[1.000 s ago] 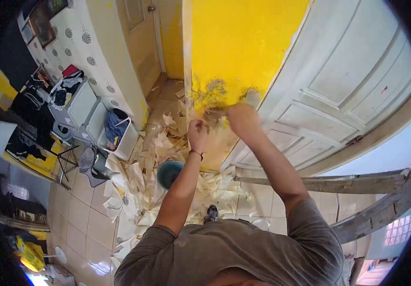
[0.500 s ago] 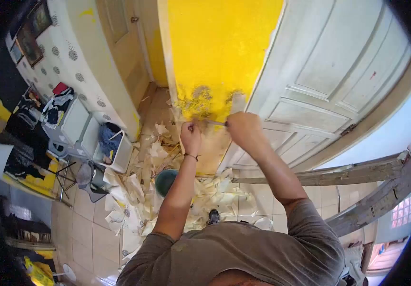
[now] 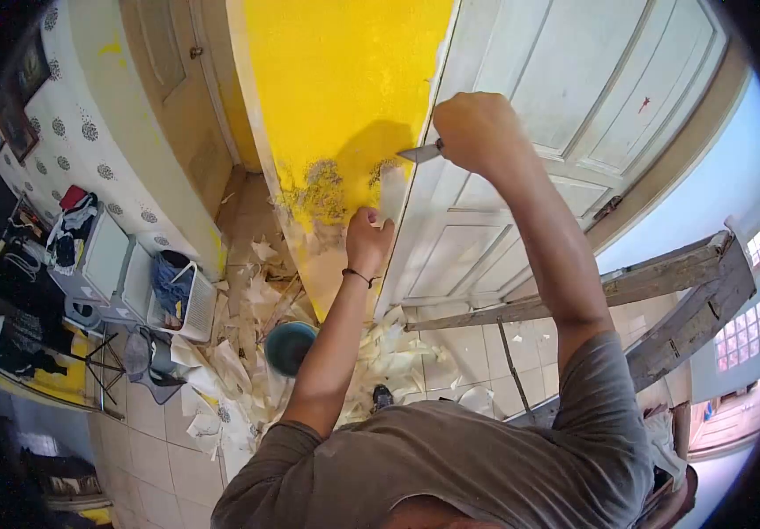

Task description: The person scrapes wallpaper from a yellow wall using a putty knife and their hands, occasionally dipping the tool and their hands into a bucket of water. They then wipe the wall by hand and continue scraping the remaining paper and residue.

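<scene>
My right hand (image 3: 479, 132) is closed around the handle of a scraper (image 3: 422, 152). Its short grey metal blade points left, at the right edge of the yellow wall (image 3: 344, 70) beside the white door. Lower down, my left hand (image 3: 369, 242) is near the wall's base, its fingers loosely curled and the thumb standing apart; nothing shows in it. Above and left of that hand, a dark, rough patch (image 3: 320, 189) breaks the yellow paint. A paler bare strip (image 3: 390, 192) lies just below the blade.
Torn wallpaper scraps (image 3: 247, 353) cover the floor around a green bucket (image 3: 290, 347). To the right stand a white panelled door (image 3: 503, 212) and a worn wooden beam frame (image 3: 574, 298). A white basket with clothes (image 3: 199, 304) stands at the left.
My right hand has risen and moved right with the scraper, away from the left hand. The left thumb now stands apart from the fingers. The view has shifted to the right.
</scene>
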A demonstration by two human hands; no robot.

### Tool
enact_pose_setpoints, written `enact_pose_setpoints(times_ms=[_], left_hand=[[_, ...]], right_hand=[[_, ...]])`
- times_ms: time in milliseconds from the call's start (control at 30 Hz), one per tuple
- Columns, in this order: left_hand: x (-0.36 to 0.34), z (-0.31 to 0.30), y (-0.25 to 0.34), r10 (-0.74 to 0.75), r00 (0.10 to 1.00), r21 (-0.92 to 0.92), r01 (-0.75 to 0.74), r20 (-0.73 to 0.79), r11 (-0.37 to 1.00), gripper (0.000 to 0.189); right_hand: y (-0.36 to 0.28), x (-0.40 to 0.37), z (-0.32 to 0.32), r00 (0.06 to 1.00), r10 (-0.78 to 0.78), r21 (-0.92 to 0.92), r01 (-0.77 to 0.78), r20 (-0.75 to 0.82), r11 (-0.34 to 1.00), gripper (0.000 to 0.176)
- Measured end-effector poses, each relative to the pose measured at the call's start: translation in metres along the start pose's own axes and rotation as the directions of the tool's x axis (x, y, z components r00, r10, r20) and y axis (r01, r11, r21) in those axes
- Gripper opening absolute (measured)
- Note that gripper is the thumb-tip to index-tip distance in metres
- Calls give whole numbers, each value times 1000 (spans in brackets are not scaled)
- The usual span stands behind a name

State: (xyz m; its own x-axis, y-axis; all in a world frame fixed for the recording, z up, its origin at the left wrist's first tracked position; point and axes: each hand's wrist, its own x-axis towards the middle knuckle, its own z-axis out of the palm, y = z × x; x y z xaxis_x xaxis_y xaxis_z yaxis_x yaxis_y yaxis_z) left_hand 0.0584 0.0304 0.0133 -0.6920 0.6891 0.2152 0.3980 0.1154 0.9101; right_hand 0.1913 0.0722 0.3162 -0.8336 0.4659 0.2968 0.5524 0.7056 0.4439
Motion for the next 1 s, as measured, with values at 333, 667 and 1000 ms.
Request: enact_pose_setpoints(times_ms=[333,667,1000], left_hand=[[-19,-22,-12,49,999,-8,-49,18,999,42],[-19,-31,-4,37,999,-50,-36,30,998,43],[-18,-21,0,145,988,-31,-146,-48,989,50]], right_hand=[[-17,-1,21,999,8,44,-9,40,999,11],[-25,0,31,996,-57,44,60,-65,997,9],[-42,6,54,979,-56,60,45,196,997,15]])
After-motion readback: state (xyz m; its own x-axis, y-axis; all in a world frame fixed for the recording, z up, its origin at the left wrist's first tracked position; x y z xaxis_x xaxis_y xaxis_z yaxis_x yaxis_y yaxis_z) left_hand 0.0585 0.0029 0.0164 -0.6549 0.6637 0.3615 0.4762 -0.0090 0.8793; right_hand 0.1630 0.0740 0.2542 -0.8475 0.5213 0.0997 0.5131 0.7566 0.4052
